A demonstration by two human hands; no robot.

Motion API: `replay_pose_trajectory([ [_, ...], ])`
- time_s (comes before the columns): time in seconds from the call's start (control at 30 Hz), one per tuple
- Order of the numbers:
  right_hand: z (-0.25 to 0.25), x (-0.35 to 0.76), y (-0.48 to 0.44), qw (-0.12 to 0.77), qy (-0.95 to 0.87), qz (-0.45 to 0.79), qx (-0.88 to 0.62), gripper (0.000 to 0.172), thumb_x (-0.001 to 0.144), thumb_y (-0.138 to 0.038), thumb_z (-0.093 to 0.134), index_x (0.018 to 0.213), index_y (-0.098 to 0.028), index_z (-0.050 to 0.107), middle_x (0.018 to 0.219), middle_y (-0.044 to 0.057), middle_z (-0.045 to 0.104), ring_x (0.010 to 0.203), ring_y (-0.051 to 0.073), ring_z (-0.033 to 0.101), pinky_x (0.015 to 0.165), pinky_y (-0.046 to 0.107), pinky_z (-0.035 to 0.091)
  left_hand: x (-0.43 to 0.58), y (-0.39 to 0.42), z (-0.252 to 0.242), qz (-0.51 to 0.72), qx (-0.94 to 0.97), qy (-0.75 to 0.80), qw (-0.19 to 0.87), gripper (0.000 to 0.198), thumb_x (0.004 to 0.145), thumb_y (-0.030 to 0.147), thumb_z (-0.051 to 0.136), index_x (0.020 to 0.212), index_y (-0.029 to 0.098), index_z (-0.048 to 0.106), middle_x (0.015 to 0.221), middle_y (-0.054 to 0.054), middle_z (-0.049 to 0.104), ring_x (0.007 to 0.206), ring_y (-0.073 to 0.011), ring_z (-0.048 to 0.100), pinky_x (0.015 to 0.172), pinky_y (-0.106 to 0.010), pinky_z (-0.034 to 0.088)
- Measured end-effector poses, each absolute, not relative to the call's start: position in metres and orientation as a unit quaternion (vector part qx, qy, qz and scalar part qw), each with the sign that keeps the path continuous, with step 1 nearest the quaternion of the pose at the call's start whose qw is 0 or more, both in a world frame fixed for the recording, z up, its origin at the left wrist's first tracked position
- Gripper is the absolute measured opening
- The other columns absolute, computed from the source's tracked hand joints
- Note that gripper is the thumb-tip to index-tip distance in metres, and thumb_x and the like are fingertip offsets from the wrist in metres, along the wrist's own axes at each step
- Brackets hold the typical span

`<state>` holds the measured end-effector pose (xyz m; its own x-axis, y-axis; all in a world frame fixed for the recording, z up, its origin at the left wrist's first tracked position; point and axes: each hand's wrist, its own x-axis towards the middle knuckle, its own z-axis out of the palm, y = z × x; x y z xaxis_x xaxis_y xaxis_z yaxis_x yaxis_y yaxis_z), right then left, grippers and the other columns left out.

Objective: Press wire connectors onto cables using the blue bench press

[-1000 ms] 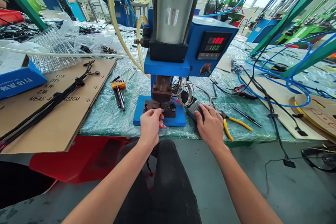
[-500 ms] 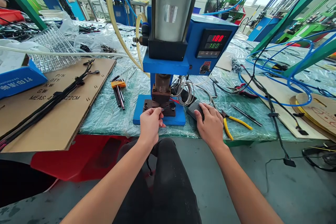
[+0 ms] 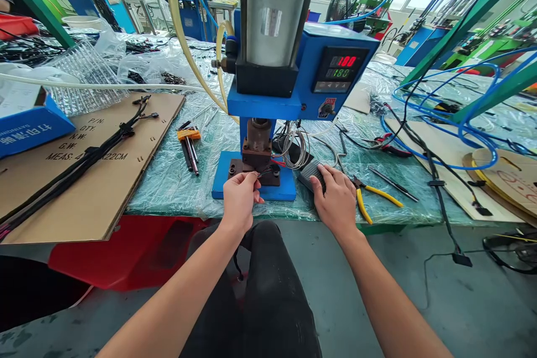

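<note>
My left hand (image 3: 241,196) is closed in a pinch at the front of the blue heated press (image 3: 262,106). Between its thumb and forefinger is the end of a thin dark piece (image 3: 260,174), perhaps a wire end, that reaches into the brown metal die (image 3: 272,180). The upper block (image 3: 257,158) of the press is low over the die; whether it touches the piece I cannot tell. My right hand (image 3: 337,198) lies on a grey ribbed pedal (image 3: 312,173) on the bench, fingers stretched over it and thumb at its near side.
Yellow-handled pliers (image 3: 377,196) and a dark pen-like tool (image 3: 393,183) lie right of my right hand. An orange-holder hex key set (image 3: 189,148) is left of the press. Black cables (image 3: 92,154) lie on flat cardboard (image 3: 54,201). Blue tubing (image 3: 461,128) coils at right.
Both hands hold their places, the left at the die and the right on the pedal. The view has shifted very slightly; nothing else visibly differs.
</note>
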<state>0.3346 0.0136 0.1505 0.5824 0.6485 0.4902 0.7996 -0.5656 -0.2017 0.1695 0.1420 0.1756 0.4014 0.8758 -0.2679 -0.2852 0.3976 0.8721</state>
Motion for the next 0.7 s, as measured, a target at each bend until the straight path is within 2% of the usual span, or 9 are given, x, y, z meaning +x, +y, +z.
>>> replay_pose_trajectory([
  [0.7, 0.1495, 0.3314, 0.0118, 0.211, -0.426, -0.190, -0.859, 0.048, 0.101, -0.046, 0.037, 0.138, -0.021, 0.055, 0.140, 0.012, 0.055, 0.130, 0.031, 0.046, 0.109, 0.050, 0.034, 0.1679, 0.1422, 0.1758, 0.383, 0.387, 0.385, 0.745, 0.016, 0.070, 0.028, 0.067, 0.065, 0.016, 0.058, 0.054, 0.005, 0.051, 0.035, -0.0048, 0.038, 0.037, -0.021, 0.040],
])
